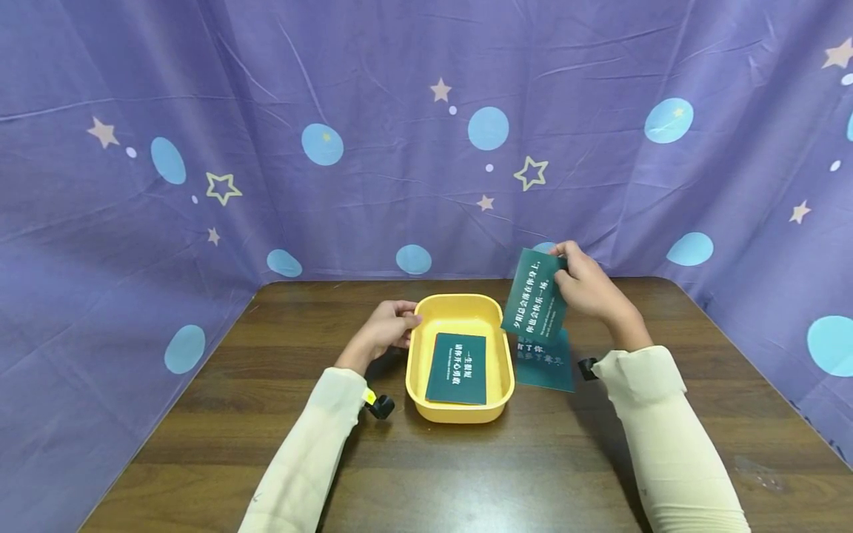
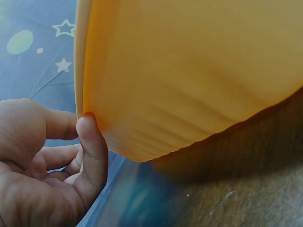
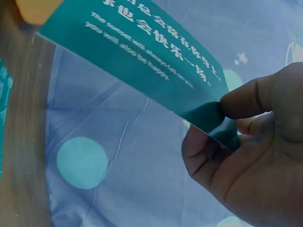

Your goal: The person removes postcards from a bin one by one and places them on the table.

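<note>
A yellow plastic tray (image 1: 460, 414) stands on the table, its rim pinched at the left by my left hand (image 1: 386, 326); in the left wrist view, thumb and finger meet at the edge of the tray (image 2: 180, 85). Inside it lies a dark green card (image 1: 457, 370) with white printed writing. My right hand (image 1: 589, 289) pinches another green card (image 1: 533, 296) by one edge, raised beside the tray's far right corner. The right wrist view shows this card (image 3: 128, 56) bent slightly under the thumb. A further green card (image 1: 546, 366) lies on the table beneath it, partly covered.
The brown wooden table (image 1: 466, 474) reaches back to a purple curtain (image 1: 373, 89) with stars and blue dots. Small black wrist cameras sit at both cuffs. The tray's right side borders the card on the table.
</note>
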{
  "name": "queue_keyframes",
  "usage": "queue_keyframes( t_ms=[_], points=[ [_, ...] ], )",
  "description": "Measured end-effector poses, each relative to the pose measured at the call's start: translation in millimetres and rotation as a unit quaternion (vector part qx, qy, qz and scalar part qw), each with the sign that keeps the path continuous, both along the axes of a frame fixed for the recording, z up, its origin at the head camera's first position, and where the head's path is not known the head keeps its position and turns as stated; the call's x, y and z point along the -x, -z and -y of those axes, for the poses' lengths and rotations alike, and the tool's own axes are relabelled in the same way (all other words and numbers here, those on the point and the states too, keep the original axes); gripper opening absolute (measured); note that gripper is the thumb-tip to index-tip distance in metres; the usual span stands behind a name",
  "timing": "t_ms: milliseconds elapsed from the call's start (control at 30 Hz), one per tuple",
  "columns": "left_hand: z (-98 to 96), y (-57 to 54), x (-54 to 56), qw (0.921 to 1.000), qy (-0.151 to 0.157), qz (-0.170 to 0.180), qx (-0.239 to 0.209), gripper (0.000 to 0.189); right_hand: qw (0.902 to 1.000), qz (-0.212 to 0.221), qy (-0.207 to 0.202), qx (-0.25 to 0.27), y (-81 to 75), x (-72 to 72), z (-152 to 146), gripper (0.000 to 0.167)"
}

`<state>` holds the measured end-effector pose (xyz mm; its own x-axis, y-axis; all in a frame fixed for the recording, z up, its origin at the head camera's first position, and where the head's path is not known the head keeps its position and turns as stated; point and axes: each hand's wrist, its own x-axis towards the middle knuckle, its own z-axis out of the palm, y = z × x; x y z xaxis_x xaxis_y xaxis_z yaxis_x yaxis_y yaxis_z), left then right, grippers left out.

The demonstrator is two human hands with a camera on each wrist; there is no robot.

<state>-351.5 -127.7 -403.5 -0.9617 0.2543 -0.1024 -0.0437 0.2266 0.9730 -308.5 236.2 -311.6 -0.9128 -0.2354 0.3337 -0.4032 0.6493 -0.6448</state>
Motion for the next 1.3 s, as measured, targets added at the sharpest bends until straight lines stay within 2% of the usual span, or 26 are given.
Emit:
queue_keyframes(
  t_ms=[267, 500, 633, 833, 933, 1067, 1167, 1300],
  points=[
    [-0.9, 0.3, 0.3, 1.0, 0.001, -0.002, -0.003, 0.04, 0.9976, 0.068, -0.001, -0.012, 12.3, 7.7, -12.1, 0.034],
    [-1.4, -0.1, 1.3, 1.0, -0.004, 0.003, -0.005, 0.04, 0.995, 0.098, 0.007, -0.015, 32.9, 21.3, -27.2, 0.028],
    [-1.2, -0.8, 1.0, 1.0, -0.006, 0.004, -0.004, 0.042, 0.9919, 0.126, -0.006, -0.019, 44.7, 26.7, -28.8, 0.026],
    [-1.4, -1.3, 0.0, 0.9999, -0.005, 0.007, -0.006, 0.042, 0.9841, 0.174, -0.037, -0.006, 55.9, 26.7, -24.0, 0.027],
    [-1.3, -1.2, -0.2, 0.9999, -0.003, 0.008, -0.006, 0.041, 0.976, 0.209, -0.058, 0.014, 60.7, 27.1, -23.1, 0.03],
    [-0.9, -2.3, -1.1, 1.0, 0.0, 0.006, -0.005, 0.04, 0.9744, 0.211, -0.069, -0.038, 65.0, 29.9, -24.2, 0.043],
    [-0.7, -2.5, -1.5, 1.0, 0.0, 0.007, -0.006, 0.041, 0.9757, 0.18, -0.065, -0.107, 67.5, 33.3, -26.1, 0.052],
    [0.0, -1.1, -0.2, 0.9999, 0.001, 0.008, -0.007, 0.041, 0.9743, 0.168, -0.067, -0.135, 70.8, 36.6, -28.0, 0.056]
  ],
)
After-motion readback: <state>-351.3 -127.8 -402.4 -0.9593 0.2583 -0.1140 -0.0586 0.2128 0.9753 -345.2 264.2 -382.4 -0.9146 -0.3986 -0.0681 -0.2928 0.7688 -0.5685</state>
